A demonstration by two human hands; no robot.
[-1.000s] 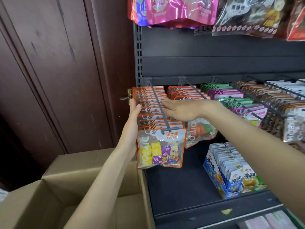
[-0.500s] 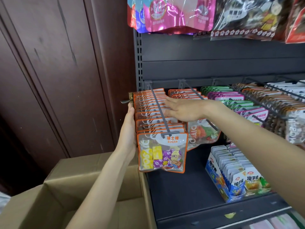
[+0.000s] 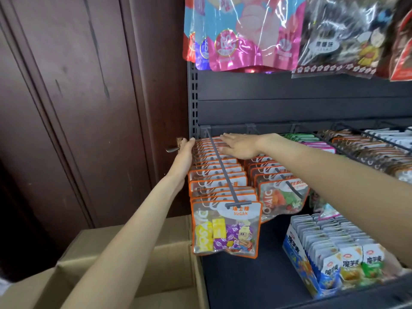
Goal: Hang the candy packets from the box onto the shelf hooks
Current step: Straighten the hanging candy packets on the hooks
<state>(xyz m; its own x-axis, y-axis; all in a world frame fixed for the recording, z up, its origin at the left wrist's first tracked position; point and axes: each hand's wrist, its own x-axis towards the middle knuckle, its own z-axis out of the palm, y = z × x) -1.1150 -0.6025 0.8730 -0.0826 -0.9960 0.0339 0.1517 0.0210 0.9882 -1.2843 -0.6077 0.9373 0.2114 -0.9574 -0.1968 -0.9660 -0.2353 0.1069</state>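
Observation:
A long row of orange-edged candy packets hangs on the leftmost grey shelf hook. My left hand lies flat against the left side of the row, near its back end. My right hand rests palm down on the packet tops at the back, to the right of the hook, fingers spread. Neither hand holds a packet. The open cardboard box sits below at the lower left; its inside is hidden by my left arm.
A second hook to the right carries similar orange packets. More hooks with green, pink and brown packets fill the right. A display carton of snack sachets stands on the shelf below. Large bags hang above. A dark wooden door is left.
Both hands have slid backward along the packet row toward the shelf's back panel. The view has moved closer to the shelf.

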